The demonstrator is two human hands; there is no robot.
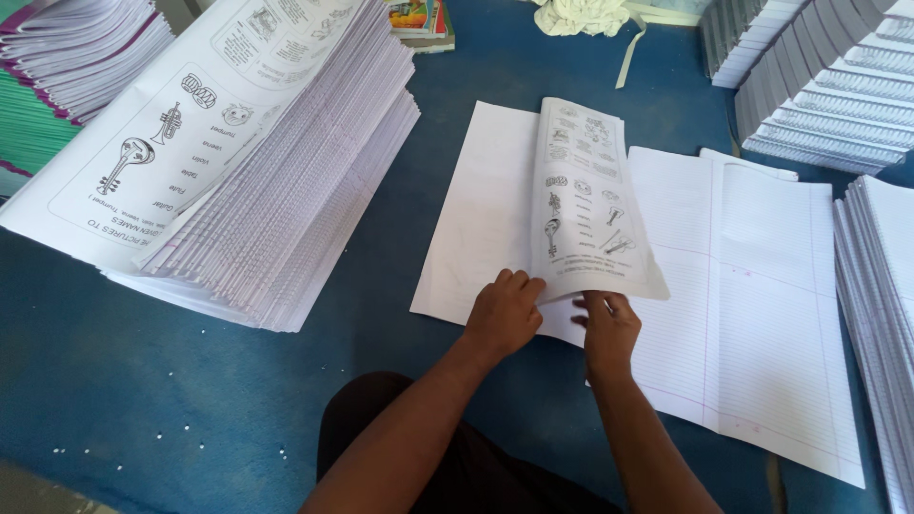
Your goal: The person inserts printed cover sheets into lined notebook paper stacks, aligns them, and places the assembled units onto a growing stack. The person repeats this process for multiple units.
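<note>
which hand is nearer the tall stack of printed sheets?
Left. The left hand presses the folded printed sheet, on the side toward the tall stack; the right hand is farther off.

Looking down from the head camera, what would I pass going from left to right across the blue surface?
Tall pile of printed sheets → left hand → folded picture sheet it lifts → right hand → flat ruled sheets → stacked ruled paper at the right edge.

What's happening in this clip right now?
A person seated at a blue surface is working with both hands on a printed sheet bearing pictures of musical instruments. The left hand presses its lower edge; the right hand pinches the sheet, which curls upward. It lies over ruled pages. A tall stack of similar printed sheets sits at left.
</note>
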